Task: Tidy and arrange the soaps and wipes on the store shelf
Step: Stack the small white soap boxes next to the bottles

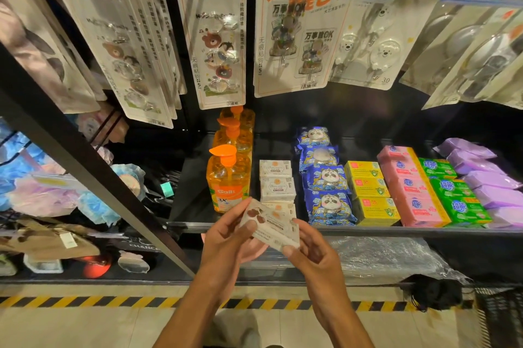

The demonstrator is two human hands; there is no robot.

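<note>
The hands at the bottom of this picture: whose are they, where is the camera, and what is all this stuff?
There is no machine here. A person wears one camera on the head, and it looks down at their own hands. The left hand and right hand together hold a small white box in front of a store shelf. On it, from left to right, are rows of orange pump bottles, white boxes, blue panda packs, yellow boxes, pink boxes, green boxes and purple packs. Above hang cards of stick-on hooks.
</note>
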